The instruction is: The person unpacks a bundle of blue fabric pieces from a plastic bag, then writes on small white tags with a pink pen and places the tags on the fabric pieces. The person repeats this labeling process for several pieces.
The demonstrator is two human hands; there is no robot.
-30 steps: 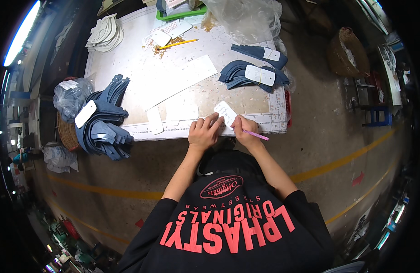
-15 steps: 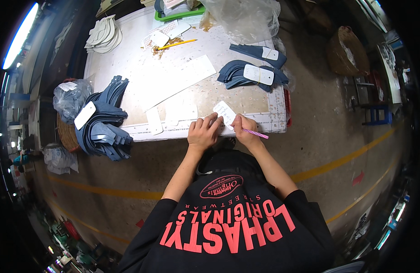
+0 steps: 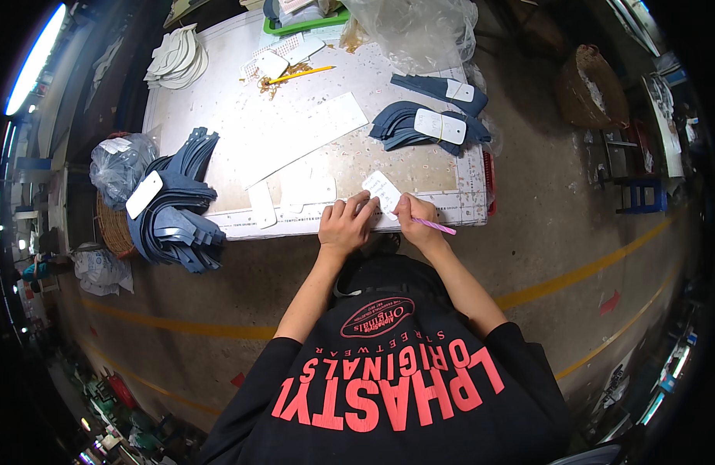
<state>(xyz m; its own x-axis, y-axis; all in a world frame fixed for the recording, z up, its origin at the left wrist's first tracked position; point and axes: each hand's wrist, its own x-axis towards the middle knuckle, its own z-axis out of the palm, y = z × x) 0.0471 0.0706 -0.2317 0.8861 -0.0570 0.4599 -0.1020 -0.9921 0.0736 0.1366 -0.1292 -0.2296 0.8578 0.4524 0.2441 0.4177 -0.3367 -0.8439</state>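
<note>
A white card tag (image 3: 379, 188) with handwriting on it lies at the table's near edge, in front of me. My right hand (image 3: 416, 217) is closed round a pink striped pen (image 3: 436, 227) over the tag's lower right corner. The pen's back end points down to the right, and its tip is hidden by the fingers. My left hand (image 3: 347, 223) lies on the table's edge with its fingers bent and a little apart. Its fingertips touch the tag's left side. Loose white tags (image 3: 319, 188) lie just to its left.
A long white card strip (image 3: 311, 141) lies mid-table. Blue fabric bundles with tags (image 3: 427, 128) are at the right, and a large blue bundle (image 3: 179, 205) hangs over the left edge. Farther back are a yellow pencil (image 3: 299, 75), rubber bands, white pieces (image 3: 179, 58) and a green tray (image 3: 307, 25).
The pen's back end has shifted very slightly in my right hand. My left hand and the tag stay in place.
</note>
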